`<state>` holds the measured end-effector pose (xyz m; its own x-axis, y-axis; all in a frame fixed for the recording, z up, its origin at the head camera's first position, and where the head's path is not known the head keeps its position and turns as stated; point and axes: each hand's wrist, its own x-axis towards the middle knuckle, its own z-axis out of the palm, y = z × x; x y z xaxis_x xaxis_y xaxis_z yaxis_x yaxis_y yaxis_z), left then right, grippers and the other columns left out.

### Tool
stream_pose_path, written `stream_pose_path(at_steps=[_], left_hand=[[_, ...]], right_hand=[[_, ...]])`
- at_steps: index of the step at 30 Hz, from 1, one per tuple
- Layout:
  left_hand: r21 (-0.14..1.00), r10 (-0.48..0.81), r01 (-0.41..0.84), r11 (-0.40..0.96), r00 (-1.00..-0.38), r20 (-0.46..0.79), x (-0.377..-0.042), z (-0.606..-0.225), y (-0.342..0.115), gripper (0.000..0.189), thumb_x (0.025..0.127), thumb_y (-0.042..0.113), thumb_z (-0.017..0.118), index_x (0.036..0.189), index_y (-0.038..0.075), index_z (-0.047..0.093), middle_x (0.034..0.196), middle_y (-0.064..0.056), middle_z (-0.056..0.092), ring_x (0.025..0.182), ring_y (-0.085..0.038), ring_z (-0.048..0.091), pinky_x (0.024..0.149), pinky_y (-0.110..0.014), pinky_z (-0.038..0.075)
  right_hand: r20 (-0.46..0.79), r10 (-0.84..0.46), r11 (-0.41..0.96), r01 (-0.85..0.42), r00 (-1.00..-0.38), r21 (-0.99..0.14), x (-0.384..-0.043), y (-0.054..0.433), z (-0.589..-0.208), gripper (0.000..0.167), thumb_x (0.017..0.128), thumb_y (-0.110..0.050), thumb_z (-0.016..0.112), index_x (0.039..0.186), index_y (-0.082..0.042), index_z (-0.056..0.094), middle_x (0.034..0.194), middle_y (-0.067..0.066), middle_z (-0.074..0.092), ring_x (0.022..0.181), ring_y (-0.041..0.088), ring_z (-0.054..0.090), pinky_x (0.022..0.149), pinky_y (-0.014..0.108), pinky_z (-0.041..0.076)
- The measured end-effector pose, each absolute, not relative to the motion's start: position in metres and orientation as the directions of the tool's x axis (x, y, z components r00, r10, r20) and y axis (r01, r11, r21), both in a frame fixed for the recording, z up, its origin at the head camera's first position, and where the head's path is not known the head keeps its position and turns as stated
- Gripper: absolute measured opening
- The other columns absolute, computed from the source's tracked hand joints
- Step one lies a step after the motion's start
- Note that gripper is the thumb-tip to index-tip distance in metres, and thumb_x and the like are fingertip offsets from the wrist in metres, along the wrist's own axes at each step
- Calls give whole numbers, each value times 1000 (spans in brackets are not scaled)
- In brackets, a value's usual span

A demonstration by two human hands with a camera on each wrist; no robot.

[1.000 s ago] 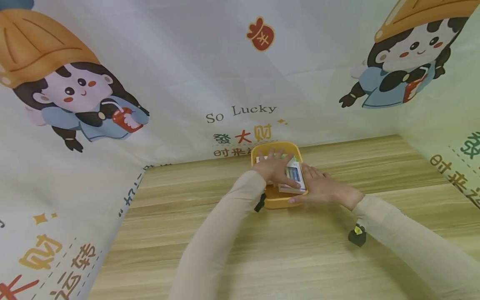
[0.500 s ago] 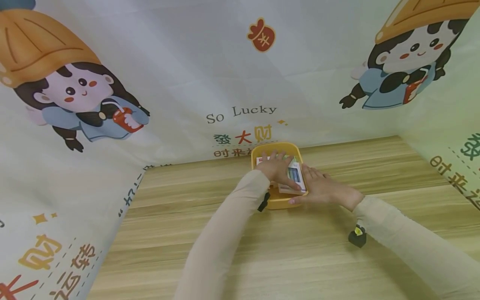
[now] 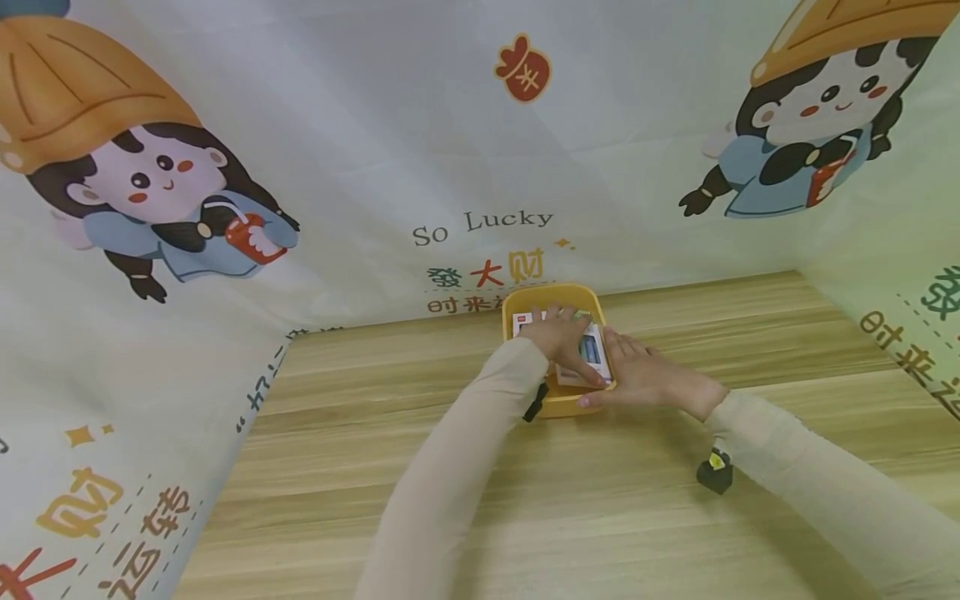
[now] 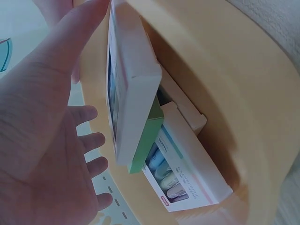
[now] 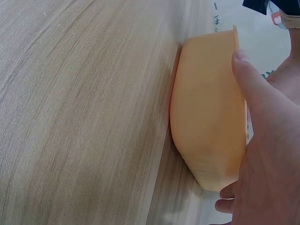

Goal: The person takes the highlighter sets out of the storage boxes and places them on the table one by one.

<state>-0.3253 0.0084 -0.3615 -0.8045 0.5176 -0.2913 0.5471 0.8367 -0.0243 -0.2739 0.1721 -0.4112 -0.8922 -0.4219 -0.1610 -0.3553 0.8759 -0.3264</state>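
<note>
A yellow plastic bin (image 3: 558,407) stands by the back wall, holding several boxes. My left hand (image 3: 562,340) reaches over it from the left, fingers spread loosely above the boxes. Its thumb lies along a white box (image 3: 592,354) at the bin's right side. In the left wrist view this white box (image 4: 138,84) leans against a thin green box (image 4: 147,138). Below them, another white box (image 4: 185,161) shows pastel pens through its window. My right hand (image 3: 652,379) rests against the bin's right side, thumb on the outer near wall (image 5: 211,103), fingers extended along the side.
The wood-grain table (image 3: 600,508) spreads toward me. A printed white cloth (image 3: 360,150) rises behind the bin and on both sides. A small black wrist mount (image 3: 715,472) hangs beneath my right sleeve.
My left hand has slid slightly right and its fingers have drawn in, showing more of the white box with a red mark at the bin's left. The right hand and bin have stayed put.
</note>
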Motion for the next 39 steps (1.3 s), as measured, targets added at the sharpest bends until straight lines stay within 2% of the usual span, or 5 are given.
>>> stream_pose_path(at_steps=[11,23,39], left_hand=[[-94,478,520,849,-832,-282,-322,-367,11,109,72,75,70,157,24,25,164,-5,27,153,-29,23,126,-53,20],[-128,497,538,833,-830,-254,-318,-369,14,105,74,71,71,156,21,28,159,-4,35,147,-25,33,126,-46,25],[-123,521,567,815,-808,-274,-320,-370,15,105,77,69,70,157,16,26,159,-6,34,149,-25,31,127,-42,23]], right_hand=[[-162,-426,874,-359,-890,-326,-272,173,-408,127,82,-80,51,154,10,-2,164,29,5,151,48,12,118,70,19],[-141,-434,865,-368,-890,-341,-272,172,-408,127,82,-79,53,154,11,0,163,30,5,150,51,15,115,74,22],[-132,-431,859,-361,-893,-362,-275,173,-411,129,80,-80,53,154,10,-2,163,30,6,149,51,14,113,75,22]])
